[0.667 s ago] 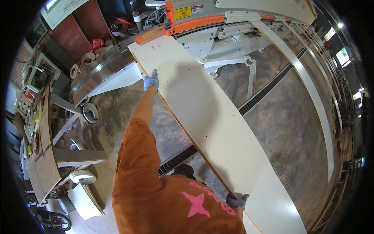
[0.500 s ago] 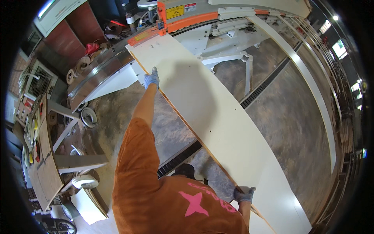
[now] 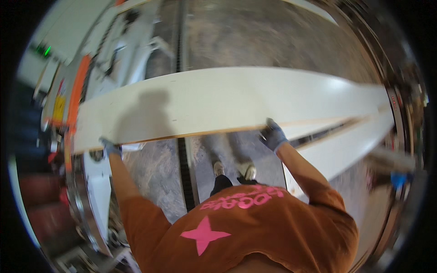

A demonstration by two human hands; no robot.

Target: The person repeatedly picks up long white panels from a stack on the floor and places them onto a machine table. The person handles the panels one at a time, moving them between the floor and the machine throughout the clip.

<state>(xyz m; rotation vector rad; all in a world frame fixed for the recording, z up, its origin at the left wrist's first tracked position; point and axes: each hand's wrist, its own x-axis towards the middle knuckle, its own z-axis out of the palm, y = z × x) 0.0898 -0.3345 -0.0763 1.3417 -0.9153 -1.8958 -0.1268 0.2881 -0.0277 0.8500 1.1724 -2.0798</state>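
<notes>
A long white board [image 3: 218, 98] with a brown near edge stretches across in front of me, from the machine on the left to the far right. Around its near edge, close to the left end, my left hand [image 3: 110, 148] in a blue-grey glove is closed. My right hand [image 3: 274, 135], in a darker grey glove, grips the same edge right of the middle, its thumb side on top and the other fingers partly hidden. A second white board [image 3: 346, 157] lies at an angle below the first on the right, with a narrow dark gap between them.
An orange-edged machine [image 3: 78, 93] with a yellow label stands at the left. A dark slotted channel [image 3: 185, 170] runs along the grey floor [image 3: 152, 168]. My shoes [image 3: 249, 172] stand under the board's near side. Something blue [image 3: 398, 180] is blurred at the right.
My view has swung to the right, so the board now runs crosswise and the machine sits at the left. Both hands remain on the board's near edge. The second board shows more.
</notes>
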